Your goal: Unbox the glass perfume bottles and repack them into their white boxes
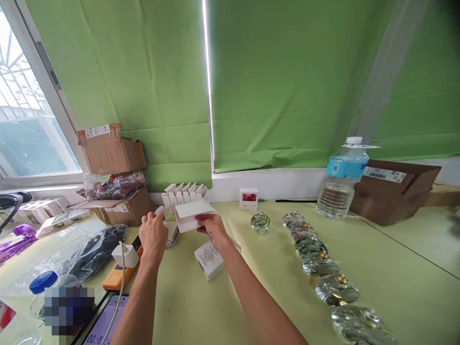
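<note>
My right hand (pixel 212 231) pinches a white folded card (pixel 194 215), thumb and fingers at its right edge. My left hand (pixel 154 234) is closed to the left of it. A small white piece (pixel 160 210) shows at its fingertips; its kind is not clear. Just beyond the card stands a row of white cartons (pixel 179 195). Between the hands, a low white stack (pixel 171 235) lies on the table. Partly behind my right wrist is a white box with small print (pixel 209 260). To the right sits a faceted clear glass piece (pixel 260 222), near a white box with a red picture (pixel 248 199).
Several clear glass pieces (pixel 321 263) form a line down the right side. Behind them stand a large water bottle (pixel 338 184) and a brown cardboard box (pixel 390 194). At left are stacked cardboard boxes (pixel 111 153), an orange device (pixel 115 278), a cabled white charger (pixel 125 255) and a phone (pixel 106 321).
</note>
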### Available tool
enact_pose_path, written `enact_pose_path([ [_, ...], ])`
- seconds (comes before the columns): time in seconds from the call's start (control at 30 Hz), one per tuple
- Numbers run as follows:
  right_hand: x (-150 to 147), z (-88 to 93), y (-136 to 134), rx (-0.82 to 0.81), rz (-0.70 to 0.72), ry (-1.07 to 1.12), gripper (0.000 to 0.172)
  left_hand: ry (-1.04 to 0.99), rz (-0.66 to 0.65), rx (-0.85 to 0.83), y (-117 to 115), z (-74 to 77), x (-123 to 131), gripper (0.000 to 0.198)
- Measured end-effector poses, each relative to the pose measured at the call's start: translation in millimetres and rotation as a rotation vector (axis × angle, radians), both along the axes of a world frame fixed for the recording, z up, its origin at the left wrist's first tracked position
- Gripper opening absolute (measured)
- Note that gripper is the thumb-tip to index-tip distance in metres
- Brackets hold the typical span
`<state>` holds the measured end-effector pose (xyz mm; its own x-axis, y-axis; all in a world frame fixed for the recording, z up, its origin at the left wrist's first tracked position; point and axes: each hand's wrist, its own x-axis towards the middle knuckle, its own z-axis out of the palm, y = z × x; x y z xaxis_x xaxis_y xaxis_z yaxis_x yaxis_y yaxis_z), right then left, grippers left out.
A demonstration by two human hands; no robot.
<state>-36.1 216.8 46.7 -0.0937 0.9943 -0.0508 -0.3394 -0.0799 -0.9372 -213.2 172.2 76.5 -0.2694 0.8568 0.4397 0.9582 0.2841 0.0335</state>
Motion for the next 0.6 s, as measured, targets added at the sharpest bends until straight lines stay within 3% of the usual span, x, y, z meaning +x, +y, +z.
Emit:
enact_pose_path([
  [0.23,-27,9.6,19,0.068,0.060,-0.273,0.016,-0.033,0.107,0.001,0,0.1,-7,0.034],
  [0.4,-63,21.0,48,0.130,0.109,-0.445,0.012,-0.082,0.081,-0.076,-1,1.7,-16,0.033],
  [0.47,-75,20.8,55,0.148,0.142,-0.497,0.005,-0.105,0.068,-0.104,-2,3.1,-20,0.035],
  [0.6,-86,11.3,60,0.167,0.217,-0.581,0.017,-0.150,0.066,-0.141,-4,5.3,-25,0.031],
])
